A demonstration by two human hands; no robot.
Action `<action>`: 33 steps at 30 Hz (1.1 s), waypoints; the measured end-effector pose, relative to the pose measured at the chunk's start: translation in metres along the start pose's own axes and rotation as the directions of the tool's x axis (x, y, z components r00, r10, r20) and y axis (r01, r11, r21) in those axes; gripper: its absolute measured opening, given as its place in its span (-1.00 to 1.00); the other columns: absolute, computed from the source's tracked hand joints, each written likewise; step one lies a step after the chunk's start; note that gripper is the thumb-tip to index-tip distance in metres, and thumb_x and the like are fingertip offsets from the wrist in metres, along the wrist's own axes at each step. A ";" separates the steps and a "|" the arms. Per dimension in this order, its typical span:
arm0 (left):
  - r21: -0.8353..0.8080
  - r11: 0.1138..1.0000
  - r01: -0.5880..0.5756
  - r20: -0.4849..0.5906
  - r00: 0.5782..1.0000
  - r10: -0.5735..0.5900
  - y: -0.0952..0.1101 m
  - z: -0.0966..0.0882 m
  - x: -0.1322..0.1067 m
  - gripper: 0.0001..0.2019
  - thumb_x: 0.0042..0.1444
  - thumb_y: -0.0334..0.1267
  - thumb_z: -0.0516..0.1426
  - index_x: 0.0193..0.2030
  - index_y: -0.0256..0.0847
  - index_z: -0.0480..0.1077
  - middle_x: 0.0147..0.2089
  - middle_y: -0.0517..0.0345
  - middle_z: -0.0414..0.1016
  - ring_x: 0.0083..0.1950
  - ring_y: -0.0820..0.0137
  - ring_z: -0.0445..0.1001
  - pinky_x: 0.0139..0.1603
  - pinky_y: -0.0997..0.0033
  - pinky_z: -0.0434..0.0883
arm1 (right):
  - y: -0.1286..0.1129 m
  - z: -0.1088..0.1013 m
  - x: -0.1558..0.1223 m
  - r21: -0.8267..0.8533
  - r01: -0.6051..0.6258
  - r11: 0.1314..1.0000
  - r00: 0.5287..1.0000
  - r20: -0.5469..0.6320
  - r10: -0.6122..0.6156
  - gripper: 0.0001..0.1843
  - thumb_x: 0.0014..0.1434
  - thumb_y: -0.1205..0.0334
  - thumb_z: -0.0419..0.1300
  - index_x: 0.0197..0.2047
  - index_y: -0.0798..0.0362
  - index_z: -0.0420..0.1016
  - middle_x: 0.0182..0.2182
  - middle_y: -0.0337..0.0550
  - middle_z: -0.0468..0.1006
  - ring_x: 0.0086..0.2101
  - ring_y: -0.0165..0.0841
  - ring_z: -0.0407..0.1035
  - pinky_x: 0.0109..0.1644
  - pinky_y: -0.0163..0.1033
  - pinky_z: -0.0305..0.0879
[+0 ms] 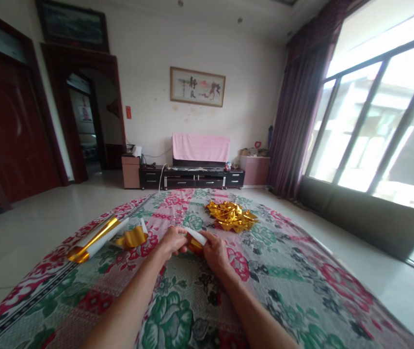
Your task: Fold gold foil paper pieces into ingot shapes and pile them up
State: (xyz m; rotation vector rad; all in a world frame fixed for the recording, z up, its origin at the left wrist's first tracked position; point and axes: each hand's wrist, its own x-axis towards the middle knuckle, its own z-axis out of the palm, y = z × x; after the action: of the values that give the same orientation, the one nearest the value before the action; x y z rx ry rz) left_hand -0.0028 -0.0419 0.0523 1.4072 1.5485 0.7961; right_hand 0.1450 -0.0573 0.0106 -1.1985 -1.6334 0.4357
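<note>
My left hand (173, 240) and my right hand (214, 247) are close together over the middle of the flowered cloth. Between them they grip a piece of gold foil paper (195, 238), its white back showing along the top edge. Both hands are closed, with fingers and thumbs pressed on the sheet from either side. Beyond my right hand lies a heap of folded gold foil pieces (232, 216). To the left of my left hand rests a curled gold foil piece (133, 237), beside a larger loose roll of gold and white foil paper (96, 241).
The flowered cloth (172, 320) spreads under everything. Past its far edge stands a low black TV cabinet (194, 182) with a pink cloth (201, 147) draped above it. A purple curtain (290, 111) and large windows are on the right, a dark red door (14, 126) on the left.
</note>
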 end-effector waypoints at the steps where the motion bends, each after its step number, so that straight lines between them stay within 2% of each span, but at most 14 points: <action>1: 0.025 1.000 -0.008 0.019 1.000 0.007 -0.002 0.000 0.000 -0.72 -0.16 -0.34 0.13 -0.23 -0.28 0.42 -0.76 0.34 0.25 -0.77 0.60 0.15 -0.74 0.64 -0.06 | 0.000 0.000 0.000 0.008 0.016 1.000 1.000 -0.002 -0.016 -0.59 -0.05 0.37 -0.02 -0.17 -0.02 0.53 -0.39 -0.24 0.57 -0.38 -0.35 0.42 -0.24 -0.33 0.28; 4: 0.037 0.999 -0.019 0.085 0.996 0.016 -0.005 -0.002 0.002 -0.83 -0.22 -0.35 0.13 -0.39 -0.28 0.41 -0.78 0.36 0.20 -0.80 0.63 0.05 -0.75 0.62 -0.10 | 0.001 -0.001 0.000 0.049 0.020 0.999 0.999 -0.037 -0.018 -0.62 -0.02 0.33 -0.01 -0.18 0.01 0.53 -0.41 -0.23 0.57 -0.40 -0.36 0.41 -0.29 -0.34 0.28; 8: 0.019 1.000 -0.008 0.109 0.994 0.006 -0.008 -0.003 0.003 -0.87 -0.25 -0.39 0.11 -0.46 -0.28 0.40 -0.77 0.35 0.23 -0.80 0.63 0.04 -0.74 0.61 -0.10 | 0.006 -0.001 0.004 0.135 -0.023 0.991 0.996 -0.077 0.033 -0.68 0.02 0.21 0.04 -0.23 0.08 0.56 -0.50 -0.21 0.53 -0.48 -0.38 0.36 -0.39 -0.36 0.26; 11: -0.009 1.000 -0.013 0.069 0.998 0.013 -0.009 -0.002 0.003 -0.86 -0.23 -0.38 0.10 -0.44 -0.27 0.41 -0.80 0.35 0.20 -0.78 0.59 0.09 -0.73 0.61 -0.06 | 0.006 -0.002 0.005 0.302 -0.105 0.947 0.994 -0.008 0.113 -0.62 0.04 0.07 0.08 -0.20 0.13 0.55 -0.61 -0.24 0.46 -0.64 -0.47 0.24 -0.57 -0.40 0.19; 13: -0.051 0.998 -0.026 0.042 0.999 0.028 -0.008 0.000 0.003 -0.86 -0.21 -0.37 0.10 -0.43 -0.28 0.41 -0.77 0.30 0.27 -0.73 0.55 0.21 -0.70 0.61 0.02 | 0.003 -0.003 0.005 0.443 -0.197 0.875 0.980 0.072 0.185 -0.55 0.01 -0.03 0.12 -0.18 0.14 0.53 -0.60 -0.25 0.45 -0.67 -0.50 0.21 -0.63 -0.41 0.17; 15: -0.105 0.994 -0.039 0.021 0.999 0.042 -0.006 0.002 0.002 -0.84 -0.20 -0.35 0.11 -0.40 -0.29 0.41 -0.68 0.23 0.39 -0.64 0.51 0.34 -0.65 0.61 0.11 | 0.001 -0.004 0.004 0.583 -0.272 0.765 0.962 0.149 0.228 -0.54 -0.04 -0.08 0.17 -0.20 0.11 0.53 -0.50 -0.20 0.51 -0.59 -0.45 0.31 -0.57 -0.38 0.27; 18: -0.198 0.976 -0.092 0.032 0.994 0.100 -0.004 0.003 0.000 -0.79 -0.18 -0.31 0.13 -0.33 -0.29 0.42 -0.49 0.15 0.50 -0.44 0.41 0.47 -0.54 0.57 0.25 | -0.001 -0.004 0.005 0.724 -0.335 0.603 0.942 0.246 0.228 -0.58 -0.10 -0.05 0.23 -0.25 0.09 0.53 -0.33 -0.13 0.55 -0.36 -0.32 0.42 -0.33 -0.25 0.38; 21: -0.265 0.942 -0.207 0.080 0.969 0.235 -0.005 0.001 -0.002 -0.72 -0.19 -0.24 0.17 -0.27 -0.26 0.44 -0.34 0.14 0.52 -0.28 0.36 0.46 -0.44 0.53 0.31 | 0.001 -0.002 0.007 0.765 -0.362 0.533 0.931 0.263 0.254 -0.61 -0.14 0.03 0.28 -0.28 0.12 0.54 -0.27 -0.07 0.56 -0.26 -0.25 0.42 -0.18 -0.18 0.35; 24: -0.314 0.903 -0.293 0.089 0.938 0.336 -0.006 -0.002 -0.004 -0.63 -0.19 -0.19 0.21 -0.16 -0.22 0.43 -0.19 0.12 0.49 -0.22 0.37 0.42 -0.39 0.52 0.33 | 0.002 0.000 0.009 0.757 -0.321 0.570 0.941 0.187 0.281 -0.63 -0.13 0.07 0.27 -0.27 0.13 0.55 -0.29 -0.08 0.56 -0.25 -0.26 0.41 -0.11 -0.17 0.31; 26: -0.337 0.892 -0.301 0.084 0.934 0.347 -0.006 -0.003 -0.005 -0.58 -0.19 -0.16 0.22 -0.12 -0.20 0.42 -0.18 0.11 0.48 -0.22 0.37 0.41 -0.38 0.51 0.34 | 0.001 -0.001 0.008 0.700 -0.284 0.655 0.954 0.136 0.269 -0.63 -0.11 0.07 0.24 -0.24 0.12 0.56 -0.33 -0.11 0.57 -0.27 -0.27 0.41 -0.10 -0.16 0.29; 29: -0.350 0.887 -0.301 0.070 0.936 0.345 -0.005 0.000 -0.006 -0.58 -0.19 -0.12 0.24 -0.15 -0.24 0.45 -0.25 0.10 0.50 -0.22 0.36 0.42 -0.34 0.49 0.34 | -0.004 -0.005 0.006 0.581 -0.218 0.784 0.975 0.087 0.206 -0.65 -0.10 0.07 0.22 -0.25 0.08 0.57 -0.34 -0.14 0.57 -0.26 -0.25 0.39 -0.08 -0.14 0.27; 31: -0.361 0.869 -0.339 0.033 0.926 0.375 -0.005 0.002 -0.006 -0.60 -0.19 -0.11 0.24 -0.19 -0.27 0.46 -0.29 0.10 0.51 -0.23 0.37 0.43 -0.28 0.47 0.34 | -0.006 -0.005 0.006 0.528 -0.156 0.835 0.987 0.056 0.149 -0.69 -0.10 0.08 0.22 -0.29 0.04 0.58 -0.22 -0.14 0.55 -0.18 -0.22 0.38 -0.04 -0.13 0.25; 33: -0.368 0.837 -0.406 -0.012 0.902 0.432 -0.006 0.005 -0.003 -0.62 -0.17 -0.12 0.24 -0.20 -0.28 0.47 -0.32 0.12 0.53 -0.26 0.38 0.44 -0.22 0.45 0.34 | -0.005 -0.004 0.006 0.499 -0.121 0.858 0.989 -0.009 0.145 -0.69 -0.14 0.09 0.25 -0.29 0.02 0.57 -0.05 -0.13 0.46 -0.07 -0.17 0.32 -0.01 -0.14 0.23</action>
State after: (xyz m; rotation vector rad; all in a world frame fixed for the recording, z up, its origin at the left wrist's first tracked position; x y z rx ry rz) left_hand -0.0007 -0.0467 0.0454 1.4893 0.9734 1.2139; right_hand 0.1461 -0.0552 0.0196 -0.9173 -1.2886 0.8556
